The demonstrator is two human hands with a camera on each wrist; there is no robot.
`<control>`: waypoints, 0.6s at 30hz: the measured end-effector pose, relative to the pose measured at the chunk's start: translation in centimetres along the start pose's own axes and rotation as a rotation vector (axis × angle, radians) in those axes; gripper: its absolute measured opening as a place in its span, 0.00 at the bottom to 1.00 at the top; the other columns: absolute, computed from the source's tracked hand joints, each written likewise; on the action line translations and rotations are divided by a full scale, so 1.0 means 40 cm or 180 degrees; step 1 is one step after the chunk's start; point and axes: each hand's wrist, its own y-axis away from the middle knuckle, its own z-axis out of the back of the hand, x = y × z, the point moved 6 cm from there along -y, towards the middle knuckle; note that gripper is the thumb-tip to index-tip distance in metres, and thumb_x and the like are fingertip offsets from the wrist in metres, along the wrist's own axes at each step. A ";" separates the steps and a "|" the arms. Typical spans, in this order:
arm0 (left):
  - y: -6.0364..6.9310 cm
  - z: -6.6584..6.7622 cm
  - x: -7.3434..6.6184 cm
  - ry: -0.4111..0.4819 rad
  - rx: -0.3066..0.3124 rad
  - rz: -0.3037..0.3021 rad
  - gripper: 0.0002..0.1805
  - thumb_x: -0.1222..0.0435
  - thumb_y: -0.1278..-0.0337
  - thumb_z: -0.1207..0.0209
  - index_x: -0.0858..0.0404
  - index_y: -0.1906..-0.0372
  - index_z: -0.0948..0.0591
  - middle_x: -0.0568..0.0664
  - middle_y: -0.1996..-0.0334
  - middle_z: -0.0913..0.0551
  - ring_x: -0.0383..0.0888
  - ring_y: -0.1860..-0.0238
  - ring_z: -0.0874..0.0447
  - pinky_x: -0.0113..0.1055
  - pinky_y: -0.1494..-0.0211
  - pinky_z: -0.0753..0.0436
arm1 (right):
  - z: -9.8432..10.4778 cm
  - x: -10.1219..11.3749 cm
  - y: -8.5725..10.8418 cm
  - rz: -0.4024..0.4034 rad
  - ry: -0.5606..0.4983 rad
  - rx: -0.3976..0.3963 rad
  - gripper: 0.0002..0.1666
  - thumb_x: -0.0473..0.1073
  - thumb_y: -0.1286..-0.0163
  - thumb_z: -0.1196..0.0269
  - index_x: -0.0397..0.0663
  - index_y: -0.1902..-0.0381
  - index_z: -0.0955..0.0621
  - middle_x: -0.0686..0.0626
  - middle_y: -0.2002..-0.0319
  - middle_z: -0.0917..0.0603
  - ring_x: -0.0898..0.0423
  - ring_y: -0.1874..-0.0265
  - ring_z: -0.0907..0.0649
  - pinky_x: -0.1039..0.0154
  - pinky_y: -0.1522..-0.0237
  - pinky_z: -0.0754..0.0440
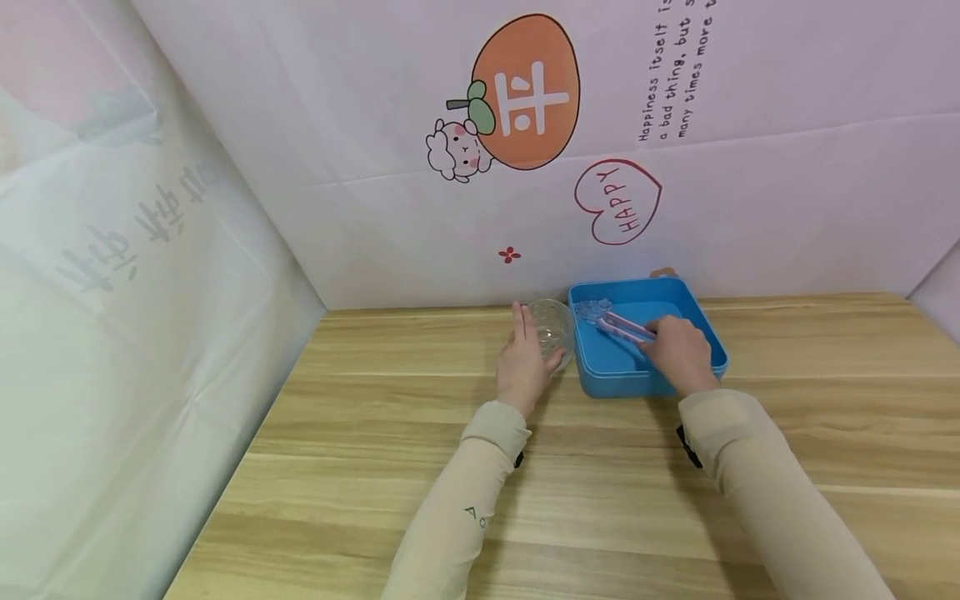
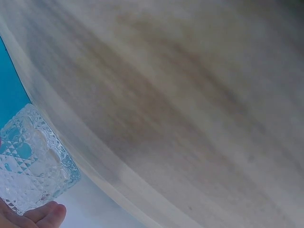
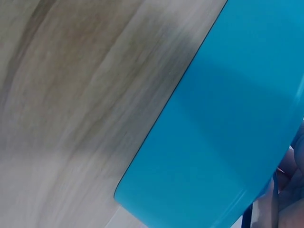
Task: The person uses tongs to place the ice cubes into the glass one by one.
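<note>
Your left hand (image 1: 525, 362) is around the clear patterned glass (image 1: 553, 323). Its fingers lie rather straight along the left side, and the thumb reaches the near side, so the glass is held between them. In the left wrist view, you see the diamond-like relief of its wall and some fingertips against it.

Your right hand (image 1: 681, 350) is closed on the pink tongs (image 1: 628, 327), which it pinches near the back end, above the blue box (image 1: 618, 385). The tongs point to the left and away from you. Their tips are at the small transparent pieces (image 1: 592, 309); you cannot tell if a piece is between them.

These pieces lie together in the far left corner of the box, which is square, open at the top and has rounded corners. The glass stands just beside its left wall. If something is inside the glass, you cannot tell. Both containers stand on the wood-grain table (image 1: 360, 433), near the white printed sheet (image 1: 375, 233) behind them.
</note>
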 end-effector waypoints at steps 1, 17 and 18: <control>0.000 -0.001 0.000 0.0001 0.0008 0.0002 0.50 0.40 0.41 0.45 0.65 0.25 0.49 0.55 0.23 0.50 0.43 0.57 0.15 0.30 0.68 0.20 | 0.002 -0.001 0.001 0.0015 0.0002 -0.0022 0.24 0.42 0.33 0.39 0.28 0.45 0.23 0.28 0.51 0.20 0.40 0.65 0.21 0.49 0.64 0.20; -0.001 -0.001 -0.001 -0.0063 -0.0025 -0.0032 0.50 0.41 0.42 0.44 0.66 0.25 0.49 0.56 0.24 0.49 0.41 0.66 0.17 0.27 0.75 0.25 | 0.049 -0.004 0.008 0.0243 -0.0211 -0.0442 0.23 0.40 0.33 0.39 0.28 0.46 0.22 0.28 0.53 0.19 0.37 0.61 0.20 0.47 0.63 0.21; -0.001 -0.001 -0.001 -0.0078 -0.0019 -0.0036 0.50 0.40 0.42 0.45 0.66 0.25 0.49 0.56 0.24 0.49 0.41 0.66 0.17 0.27 0.75 0.25 | 0.052 -0.001 0.009 0.0232 -0.0246 -0.0454 0.23 0.40 0.34 0.39 0.28 0.46 0.22 0.28 0.53 0.19 0.37 0.61 0.20 0.48 0.65 0.21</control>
